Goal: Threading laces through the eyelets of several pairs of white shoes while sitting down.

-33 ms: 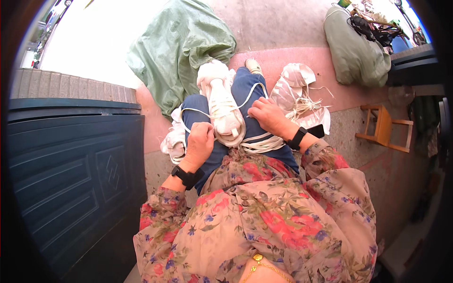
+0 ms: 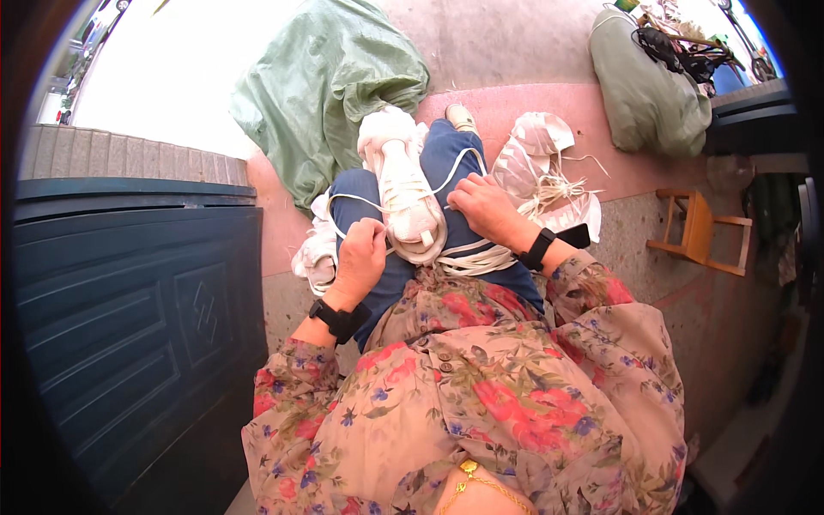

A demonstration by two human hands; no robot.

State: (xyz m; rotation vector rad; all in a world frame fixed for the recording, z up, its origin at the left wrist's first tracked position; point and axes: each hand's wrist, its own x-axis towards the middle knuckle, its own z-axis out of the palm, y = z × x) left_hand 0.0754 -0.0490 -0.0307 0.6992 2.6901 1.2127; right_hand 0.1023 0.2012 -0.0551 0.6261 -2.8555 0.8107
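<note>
A white shoe (image 2: 410, 202) lies on my lap between my thighs, its rounded end with a small tab toward me. A thin white shoelace (image 2: 460, 160) loops out from it on both sides. My left hand (image 2: 360, 257) is closed in a pinch on the lace beside the shoe's near left edge. Right of the shoe, my right hand (image 2: 487, 209) pinches the lace too, a short end showing at the fingertips. A bundle of white laces (image 2: 481, 261) lies across my right thigh, close to my waist.
More white shoe pieces (image 2: 519, 159) with tangled laces lie to the right, and others (image 2: 318, 257) to the left. A green cloth (image 2: 330, 94) spreads ahead. A full sack (image 2: 644, 94) and a small wooden stool (image 2: 697, 227) stand right; a dark blue door panel (image 2: 137, 318) is left.
My right hand has shifted very slightly to the left and away from me. Both hands keep their pinch, and the shoe stays in place.
</note>
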